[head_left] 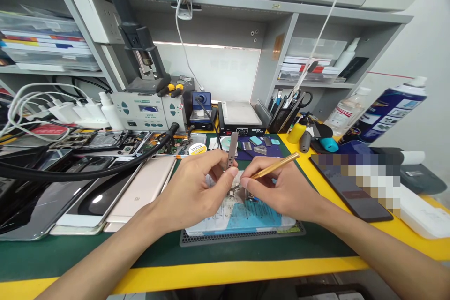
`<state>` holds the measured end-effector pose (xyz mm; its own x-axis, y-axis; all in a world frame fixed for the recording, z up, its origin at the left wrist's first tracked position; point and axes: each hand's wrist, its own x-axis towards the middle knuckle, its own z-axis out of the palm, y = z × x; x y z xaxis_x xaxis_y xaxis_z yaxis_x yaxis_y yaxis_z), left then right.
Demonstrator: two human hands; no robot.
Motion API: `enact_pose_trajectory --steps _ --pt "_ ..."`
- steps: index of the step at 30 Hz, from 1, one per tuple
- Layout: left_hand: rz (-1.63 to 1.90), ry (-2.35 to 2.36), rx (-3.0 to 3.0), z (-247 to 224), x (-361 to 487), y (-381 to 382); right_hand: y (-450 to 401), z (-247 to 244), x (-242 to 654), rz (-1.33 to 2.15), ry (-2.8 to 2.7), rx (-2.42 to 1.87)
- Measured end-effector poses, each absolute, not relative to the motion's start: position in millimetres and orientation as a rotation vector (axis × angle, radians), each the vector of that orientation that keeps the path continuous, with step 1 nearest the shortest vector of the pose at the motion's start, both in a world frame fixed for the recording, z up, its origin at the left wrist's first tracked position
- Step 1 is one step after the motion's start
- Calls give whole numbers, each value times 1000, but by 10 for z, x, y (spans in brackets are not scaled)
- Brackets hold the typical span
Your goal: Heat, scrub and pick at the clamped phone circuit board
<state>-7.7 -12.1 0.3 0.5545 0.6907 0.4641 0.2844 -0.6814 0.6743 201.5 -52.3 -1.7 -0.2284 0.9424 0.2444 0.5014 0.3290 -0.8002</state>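
Note:
My left hand (197,187) is closed around grey metal tweezers (232,146), whose flat end with small holes rises above the thumb. A slim gold-coloured pen-shaped tool (281,164) sits in the pinch of my right hand (284,190), slanting up to the right. Its working tip is hidden by the fingers. Both hands are close together above a worn, stained blue and white flat box (260,218). Between the fingertips are small metallic parts (233,191) on the box, too small to name. The box lies on a grey perforated mat (204,239).
Several phones (140,187) lie on the left, crossed by a thick black hose (116,172). Behind stand a rework station (144,110), a soldering iron stand (201,108) and a hot plate (239,116). A dark phone (348,187), bottle (349,111) and spray can (386,110) are at right.

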Motion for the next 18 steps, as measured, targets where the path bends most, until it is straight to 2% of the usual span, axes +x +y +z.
enact_pose_trajectory --steps 18 --pt "1011 777 2265 -8 -73 -124 -461 -33 2063 910 -1747 -1333"
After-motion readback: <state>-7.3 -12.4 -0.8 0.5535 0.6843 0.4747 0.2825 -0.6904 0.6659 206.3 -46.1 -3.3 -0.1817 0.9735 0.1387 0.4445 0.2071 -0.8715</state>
